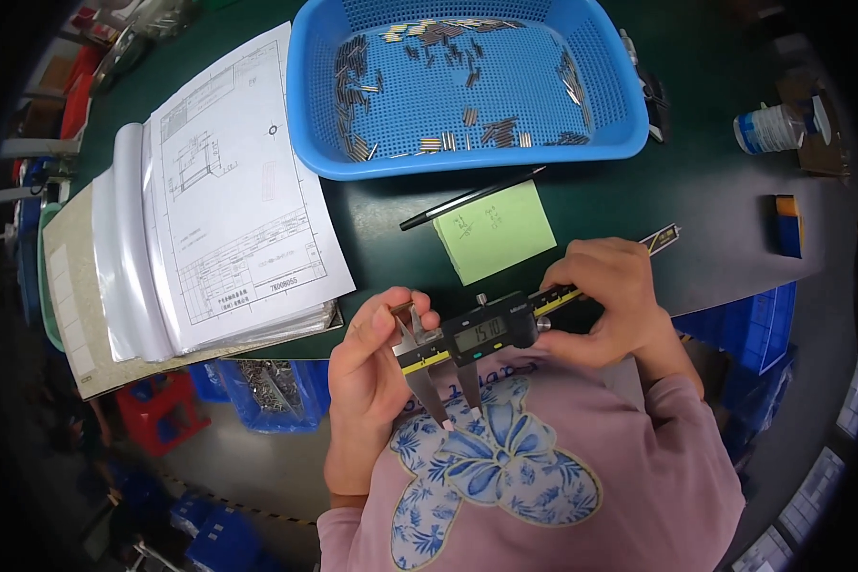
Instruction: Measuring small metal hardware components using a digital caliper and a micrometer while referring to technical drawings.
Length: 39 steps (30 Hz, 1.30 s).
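Observation:
My right hand [608, 303] is closed around the beam and slider of a digital caliper [491, 329], thumb near the thumb roller. Its long lower jaws stand apart with only the pink shirt behind them. Between the thumb and fingertips of my left hand [370, 348] is a small metal pin [402, 308], pinched just at the caliper's short upper jaws. Whether those jaws touch the pin I cannot tell. Beyond the hands, a blue plastic basket [467, 164] holds many similar short pins, lying in loose groups.
A yellow-green notepad [500, 234] and black pen [472, 198] lie before the basket. At left rests an open folder of technical drawings [248, 191]. A white tub [772, 129] sits at right on the green table [381, 219]. Below are a red stool [162, 415] and blue bins [276, 396].

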### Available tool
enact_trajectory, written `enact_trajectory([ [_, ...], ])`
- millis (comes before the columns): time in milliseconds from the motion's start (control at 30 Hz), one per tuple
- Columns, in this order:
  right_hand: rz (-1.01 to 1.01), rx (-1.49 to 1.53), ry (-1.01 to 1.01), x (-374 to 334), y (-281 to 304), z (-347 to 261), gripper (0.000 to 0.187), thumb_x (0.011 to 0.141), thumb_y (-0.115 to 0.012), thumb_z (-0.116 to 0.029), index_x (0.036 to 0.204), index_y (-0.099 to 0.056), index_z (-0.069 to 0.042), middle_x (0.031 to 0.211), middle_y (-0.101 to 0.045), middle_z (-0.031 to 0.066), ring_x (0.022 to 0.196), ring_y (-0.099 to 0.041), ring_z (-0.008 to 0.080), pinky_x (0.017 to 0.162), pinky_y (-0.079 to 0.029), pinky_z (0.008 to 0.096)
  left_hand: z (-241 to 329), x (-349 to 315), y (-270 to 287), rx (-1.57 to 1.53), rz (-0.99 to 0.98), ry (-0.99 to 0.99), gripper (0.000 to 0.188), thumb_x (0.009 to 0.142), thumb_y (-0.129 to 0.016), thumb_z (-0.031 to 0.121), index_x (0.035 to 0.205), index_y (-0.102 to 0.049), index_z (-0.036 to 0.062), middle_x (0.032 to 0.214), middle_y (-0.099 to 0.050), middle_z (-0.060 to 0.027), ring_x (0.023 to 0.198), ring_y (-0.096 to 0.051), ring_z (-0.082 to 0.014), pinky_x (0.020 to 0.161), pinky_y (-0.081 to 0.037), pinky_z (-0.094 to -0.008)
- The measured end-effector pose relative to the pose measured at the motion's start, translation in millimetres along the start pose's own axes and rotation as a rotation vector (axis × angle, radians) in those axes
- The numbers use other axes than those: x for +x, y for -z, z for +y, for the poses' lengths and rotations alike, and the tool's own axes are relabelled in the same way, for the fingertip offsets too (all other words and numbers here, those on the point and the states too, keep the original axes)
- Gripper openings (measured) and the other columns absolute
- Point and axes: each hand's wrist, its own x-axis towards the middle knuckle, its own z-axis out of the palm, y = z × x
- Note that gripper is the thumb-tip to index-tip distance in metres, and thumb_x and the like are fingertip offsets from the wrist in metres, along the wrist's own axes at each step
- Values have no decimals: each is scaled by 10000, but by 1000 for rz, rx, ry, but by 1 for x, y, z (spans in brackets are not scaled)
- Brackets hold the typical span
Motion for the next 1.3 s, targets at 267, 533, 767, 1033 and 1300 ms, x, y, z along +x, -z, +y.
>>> enact_trajectory([
  [267, 146, -106, 143, 3, 1, 16, 467, 487, -736, -473, 638, -533, -80, 538, -466, 17, 424, -460, 176, 403, -343, 264, 10, 14, -26, 279, 11, -152, 206, 823, -517, 125, 968, -541, -20, 934, -547, -139, 855, -543, -236, 734, -462, -328],
  [533, 383, -98, 128, 15, 29, 41, 519, 487, -756, -502, 614, -520, -58, 482, -411, 21, 385, -408, 153, 379, -299, 253, 44, 99, -94, 2281, 159, -725, 114, 711, -660, 119, 680, -615, 20, 662, -557, -74, 592, -552, -175, 531, -421, -253],
  [767, 391, -121, 147, 17, 23, 49, 508, 508, -748, -492, 616, -529, -46, 480, -426, 21, 384, -404, 150, 382, -295, 246, 85, 203, -75, 2889, -123, -840, 99, 695, -569, 98, 749, -642, 59, 759, -574, -95, 747, -575, -263, 639, -471, -360],
  [1033, 355, -103, 127, 15, 22, 52, 504, 508, -757, -451, 646, -521, -28, 497, -427, 31, 405, -388, 146, 399, -280, 245, 74, 230, -84, 3137, -360, -867, 107, 667, -542, 77, 701, -642, 61, 790, -608, -97, 762, -603, -241, 643, -493, -353],
  [1300, 326, -125, 127, 21, 17, 38, 445, 516, -748, -382, 632, -519, -18, 519, -448, 40, 434, -393, 152, 413, -288, 250, 78, 227, -87, 2886, -242, -781, 128, 571, -617, 96, 692, -631, 55, 787, -605, -116, 751, -593, -276, 658, -487, -361],
])
